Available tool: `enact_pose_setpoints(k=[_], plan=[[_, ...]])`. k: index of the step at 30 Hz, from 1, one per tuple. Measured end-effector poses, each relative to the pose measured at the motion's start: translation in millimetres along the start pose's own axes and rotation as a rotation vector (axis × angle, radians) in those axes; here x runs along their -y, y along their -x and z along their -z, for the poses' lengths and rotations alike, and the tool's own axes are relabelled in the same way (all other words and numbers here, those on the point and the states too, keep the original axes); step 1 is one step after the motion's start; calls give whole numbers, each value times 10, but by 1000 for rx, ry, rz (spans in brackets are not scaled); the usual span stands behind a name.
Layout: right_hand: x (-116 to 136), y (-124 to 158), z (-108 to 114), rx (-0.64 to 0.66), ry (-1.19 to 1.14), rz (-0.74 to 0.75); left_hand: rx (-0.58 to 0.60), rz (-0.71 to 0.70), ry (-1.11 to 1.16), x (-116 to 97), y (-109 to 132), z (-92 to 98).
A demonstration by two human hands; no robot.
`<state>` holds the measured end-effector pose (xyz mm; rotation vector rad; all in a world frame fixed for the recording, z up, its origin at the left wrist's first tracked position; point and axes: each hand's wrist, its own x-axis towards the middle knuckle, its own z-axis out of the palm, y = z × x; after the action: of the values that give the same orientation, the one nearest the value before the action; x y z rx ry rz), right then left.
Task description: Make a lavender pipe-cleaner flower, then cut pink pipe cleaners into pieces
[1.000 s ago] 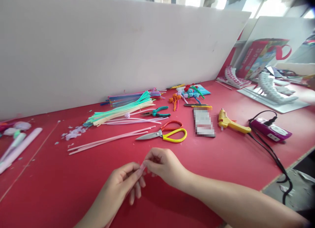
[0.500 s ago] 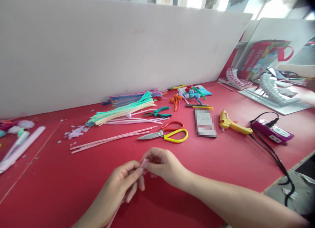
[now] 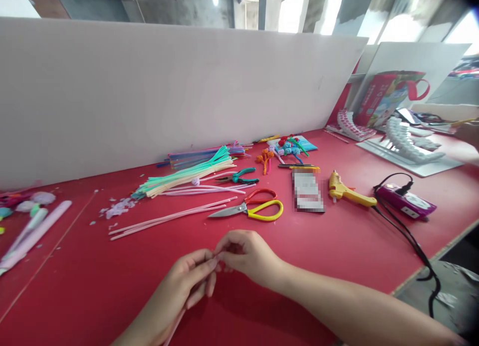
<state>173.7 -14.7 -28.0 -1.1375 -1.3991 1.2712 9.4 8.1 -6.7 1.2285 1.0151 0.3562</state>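
Low over the red table (image 3: 337,241), my left hand (image 3: 185,283) and my right hand (image 3: 245,254) meet fingertip to fingertip. Both are pinched on one thin pale pink pipe cleaner (image 3: 175,323), whose tail runs down under my left palm. Its tip between the fingers is almost hidden. Just beyond the hands lie scissors (image 3: 249,210) with a red and a yellow handle, and loose pink pipe cleaners (image 3: 168,218).
A bundle of green and cream pipe cleaners (image 3: 187,174), teal pliers (image 3: 239,177), small finished flowers (image 3: 288,146), a yellow glue gun (image 3: 346,190) and a purple device (image 3: 406,199) with a black cable lie further back. A white board (image 3: 168,86) walls the rear. Another person's hand (image 3: 469,131) shows far right.
The view has tilted up a little, so the hands sit lower in the picture. The pink tip that stuck out between the fingertips is now mostly covered by them.
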Motion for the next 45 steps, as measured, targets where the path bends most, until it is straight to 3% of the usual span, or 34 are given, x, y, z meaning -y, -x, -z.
enact_pose_setpoints(k=[6,17,20,23,27,31,37,45], plan=[[37,7,13,1,93,37,-9,-3,-18,3,2,-7],[-18,7,9,-1,133,-24,-18,-3,-93,1,-4,-2],[66,-35,114,-31,415,92,-25,-17,-76,23,-14,-2],[148,-143,379,-116,961,165,-41,-26,-56,28,-38,1],[129,-302,755,-114,1206,78,-14,6,-45,9,-70,12],[58,-360,886,-61,1363,-5,-1,-22,-32,7,-69,17],[92,-282,879,-36,1431,-43,9,-39,-22,22,-53,22],[165,-238,685,27,1275,-64,10,-39,-48,47,-73,19]])
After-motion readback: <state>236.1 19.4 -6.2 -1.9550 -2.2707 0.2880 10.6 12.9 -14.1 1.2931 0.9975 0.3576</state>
